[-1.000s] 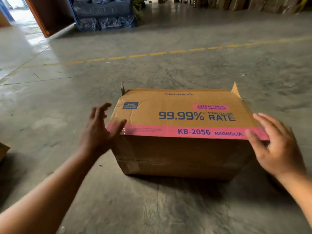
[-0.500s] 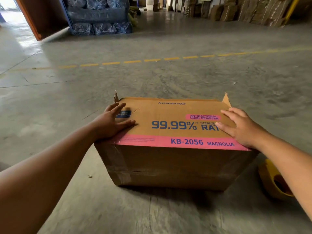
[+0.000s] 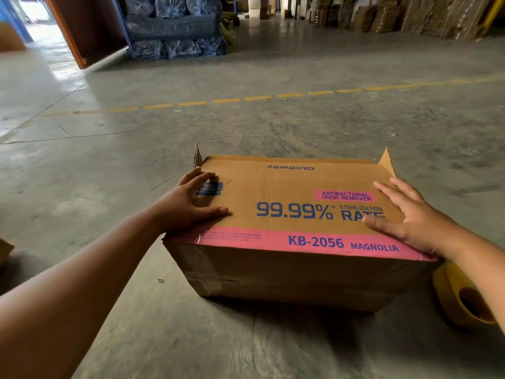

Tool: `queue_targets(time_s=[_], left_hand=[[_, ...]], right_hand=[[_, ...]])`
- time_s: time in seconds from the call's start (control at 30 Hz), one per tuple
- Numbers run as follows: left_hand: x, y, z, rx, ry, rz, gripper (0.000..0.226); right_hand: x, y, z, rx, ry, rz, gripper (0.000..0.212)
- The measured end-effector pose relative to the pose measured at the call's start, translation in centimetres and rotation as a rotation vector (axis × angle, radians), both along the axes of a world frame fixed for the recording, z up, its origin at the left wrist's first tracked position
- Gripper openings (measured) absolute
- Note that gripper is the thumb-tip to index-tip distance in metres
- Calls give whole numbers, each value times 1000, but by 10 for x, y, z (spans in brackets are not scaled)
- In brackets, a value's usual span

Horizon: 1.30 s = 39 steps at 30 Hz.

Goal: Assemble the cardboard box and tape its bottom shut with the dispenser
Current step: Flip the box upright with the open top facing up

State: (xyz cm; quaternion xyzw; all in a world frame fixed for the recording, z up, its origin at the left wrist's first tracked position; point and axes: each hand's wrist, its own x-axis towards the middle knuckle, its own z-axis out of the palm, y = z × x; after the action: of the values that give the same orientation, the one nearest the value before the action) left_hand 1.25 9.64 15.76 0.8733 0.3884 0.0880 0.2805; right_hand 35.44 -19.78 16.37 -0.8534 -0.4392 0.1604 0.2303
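A brown cardboard box (image 3: 287, 187) with a pink band and blue print lies on its side on the concrete floor, flap corners sticking up at its far edge. My left hand (image 3: 188, 203) rests flat on the top face near the left end, fingers spread. My right hand (image 3: 410, 217) lies flat on the right end of the same face, fingers apart. Neither hand grips anything. A yellow object (image 3: 461, 296), possibly the tape dispenser, lies on the floor right of the box, partly hidden by my right forearm.
A dashed yellow line (image 3: 259, 98) crosses the concrete floor beyond the box. Wrapped dark bundles (image 3: 175, 31) are stacked at the back, with an orange door frame (image 3: 65, 34) to their left. Flattened cardboard stacks (image 3: 410, 17) lean at the back right. A cardboard corner (image 3: 4, 250) sits at left.
Both hands moved from beside the box ends onto its top face and now press flat on it. The camera tilted up, showing more of the far wall and the yellow object.
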Motion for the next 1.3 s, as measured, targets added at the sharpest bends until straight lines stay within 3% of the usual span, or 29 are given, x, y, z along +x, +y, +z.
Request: queue_targets(time_s=[0.17,0.27,0.47,0.73,1.03,1.3], left_hand=[[-21,-23,4,145,-8,-67,110],[-32,-33,0,200,-20,-56,122],[-54,-45,-24,326,-222,-8,136],[-71,-64,-82,488,-372,56,124],[-71,-76,-122,430,-305,199,130],[-71,-86,-170,530,-221,268,128]], right_hand=[[-24,-29,-3,121,-74,9,115],[-34,-36,-7,176,-142,26,108],[-43,-34,-20,279,-311,45,117],[-47,-10,-75,351,-413,78,123],[-48,7,-129,477,-455,82,125],[-52,-3,-171,451,-425,93,119]])
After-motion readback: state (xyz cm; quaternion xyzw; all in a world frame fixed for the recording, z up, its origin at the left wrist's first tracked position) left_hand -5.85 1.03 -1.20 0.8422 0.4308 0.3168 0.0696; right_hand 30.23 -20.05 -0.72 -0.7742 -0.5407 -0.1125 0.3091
